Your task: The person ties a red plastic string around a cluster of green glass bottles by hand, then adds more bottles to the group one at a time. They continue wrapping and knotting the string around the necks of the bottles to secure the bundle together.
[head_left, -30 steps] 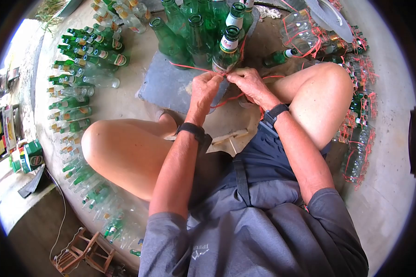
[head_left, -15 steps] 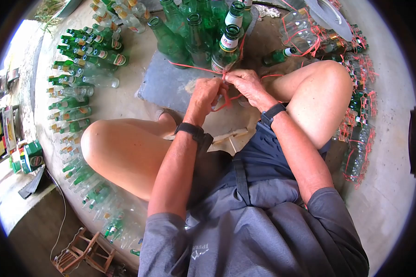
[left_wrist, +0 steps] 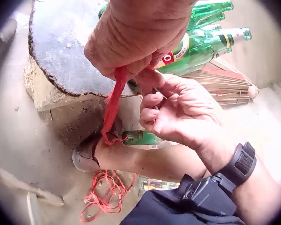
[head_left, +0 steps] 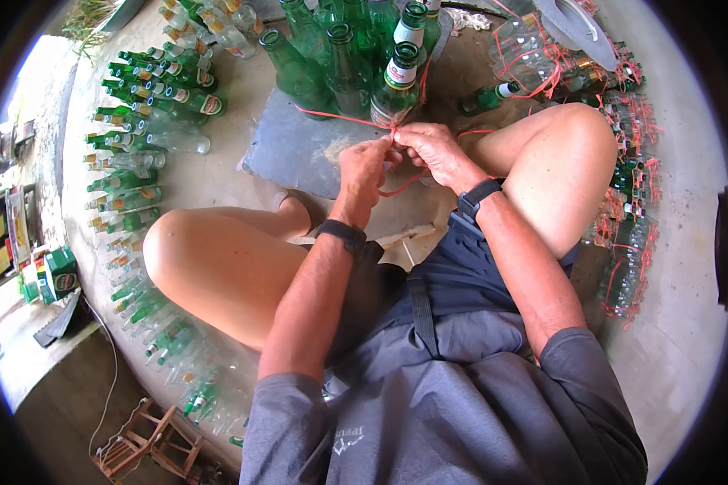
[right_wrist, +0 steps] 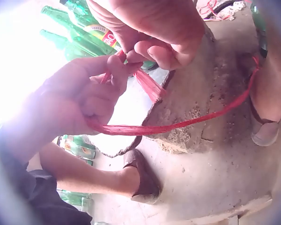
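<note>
Green glass bottles stand bunched on a grey slab, the front one bearing a white and red label. Red plastic twine runs across the front of the bunch to a knot by the labelled bottle. My left hand grips the twine with curled fingers, and a length of it trails from the fist. Beside it my right hand pinches the twine close to the knot. In the left wrist view, a flat red strand hangs below the hands; the fingertips partly hide the knot.
Rows of loose bottles line the floor at left. Bottles bundled with red twine lie at right, near a single green bottle. A loose tangle of twine lies on the floor. Bent knees flank the slab.
My left hand first drew back from the knot with a loop of twine, then came up again beside the right fingers. The right hand has barely shifted; the bottles stay put.
</note>
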Demonstrator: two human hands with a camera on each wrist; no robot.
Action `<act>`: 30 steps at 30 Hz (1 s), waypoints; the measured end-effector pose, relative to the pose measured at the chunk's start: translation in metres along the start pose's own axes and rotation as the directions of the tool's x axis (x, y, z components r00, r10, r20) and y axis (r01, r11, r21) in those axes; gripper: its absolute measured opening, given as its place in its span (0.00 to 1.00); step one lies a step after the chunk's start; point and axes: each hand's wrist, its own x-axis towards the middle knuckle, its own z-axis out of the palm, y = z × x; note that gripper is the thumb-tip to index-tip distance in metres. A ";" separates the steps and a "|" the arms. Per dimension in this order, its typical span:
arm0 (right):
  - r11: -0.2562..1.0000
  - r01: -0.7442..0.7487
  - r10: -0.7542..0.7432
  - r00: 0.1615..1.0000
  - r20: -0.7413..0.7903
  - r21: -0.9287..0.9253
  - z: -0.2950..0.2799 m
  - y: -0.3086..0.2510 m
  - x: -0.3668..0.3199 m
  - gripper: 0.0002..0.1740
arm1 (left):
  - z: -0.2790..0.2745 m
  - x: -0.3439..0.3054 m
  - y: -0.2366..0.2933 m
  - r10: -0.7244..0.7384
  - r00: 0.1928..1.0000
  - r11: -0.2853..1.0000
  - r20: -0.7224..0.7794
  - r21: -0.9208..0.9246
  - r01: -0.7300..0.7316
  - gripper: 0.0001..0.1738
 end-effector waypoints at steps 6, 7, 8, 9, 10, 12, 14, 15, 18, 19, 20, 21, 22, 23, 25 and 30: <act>1.000 0.010 -0.010 1.000 -0.002 -0.030 0.002 -0.005 -0.005 0.11 | 0.000 0.003 -0.008 0.041 0.999 0.995 -0.034 -0.089 -0.044 0.12; 1.000 0.009 -0.009 1.000 0.002 -0.022 0.003 -0.005 -0.005 0.11 | 0.000 0.001 -0.009 0.084 0.996 0.990 -0.032 -0.107 -0.087 0.12; 1.000 0.008 -0.008 1.000 0.006 -0.014 0.003 -0.006 -0.005 0.11 | -0.001 0.000 -0.010 0.128 0.991 0.984 -0.031 -0.124 -0.131 0.13; 1.000 0.008 -0.008 1.000 0.007 -0.013 0.004 -0.006 -0.006 0.11 | 0.000 0.000 -0.011 0.128 0.991 0.984 -0.032 -0.124 -0.131 0.13; 1.000 0.004 -0.004 1.000 0.016 0.003 0.004 -0.007 -0.006 0.11 | 0.002 -0.001 -0.013 0.146 0.988 0.982 -0.058 -0.112 -0.151 0.14; 1.000 -0.001 0.000 1.000 0.024 0.021 0.004 -0.007 -0.006 0.11 | 0.007 -0.001 -0.015 0.163 0.983 0.981 -0.083 -0.097 -0.170 0.15; 0.998 -0.006 0.003 0.999 0.036 0.058 0.005 -0.006 -0.006 0.11 | 0.011 -0.003 -0.018 0.197 0.970 0.972 -0.141 -0.098 -0.212 0.14; 0.998 -0.005 0.003 0.999 0.036 0.059 0.005 -0.005 -0.006 0.11 | 0.013 -0.003 -0.019 0.197 0.970 0.972 -0.141 -0.098 -0.212 0.14; 0.997 -0.012 0.009 0.999 0.043 0.074 0.004 -0.004 -0.005 0.11 | 0.017 -0.005 -0.025 0.257 0.951 0.952 -0.172 -0.122 -0.280 0.16; 0.997 -0.009 0.005 0.999 0.045 0.074 0.004 -0.004 -0.005 0.11 | 0.018 -0.006 -0.026 0.284 0.942 0.944 -0.177 -0.118 -0.307 0.16; 0.997 -0.005 0.002 0.999 0.047 0.073 0.004 -0.003 -0.004 0.11 | 0.018 -0.006 -0.028 0.311 0.933 0.936 -0.181 -0.114 -0.334 0.16; 0.997 -0.006 0.002 0.999 0.046 0.074 0.005 -0.004 -0.004 0.11 | 0.018 -0.006 -0.029 0.311 0.933 0.936 -0.180 -0.114 -0.333 0.16; 0.996 -0.020 0.017 0.999 0.043 0.081 0.006 -0.004 -0.004 0.08 | 0.019 -0.006 -0.030 0.354 0.918 0.916 -0.177 -0.132 -0.379 0.15; 0.995 -0.034 0.031 0.999 0.039 0.089 0.006 -0.004 -0.004 0.06 | 0.019 -0.005 -0.031 0.397 0.901 0.894 -0.174 -0.151 -0.423 0.13; 0.996 -0.034 0.031 0.999 0.036 0.083 0.007 -0.004 -0.004 0.06 | 0.019 -0.008 -0.030 0.407 0.901 0.892 -0.150 -0.150 -0.427 0.12; 0.995 -0.046 0.043 0.999 0.031 0.086 0.007 -0.004 -0.003 0.06 | 0.017 -0.007 -0.030 0.479 0.871 0.874 -0.106 -0.039 -0.485 0.10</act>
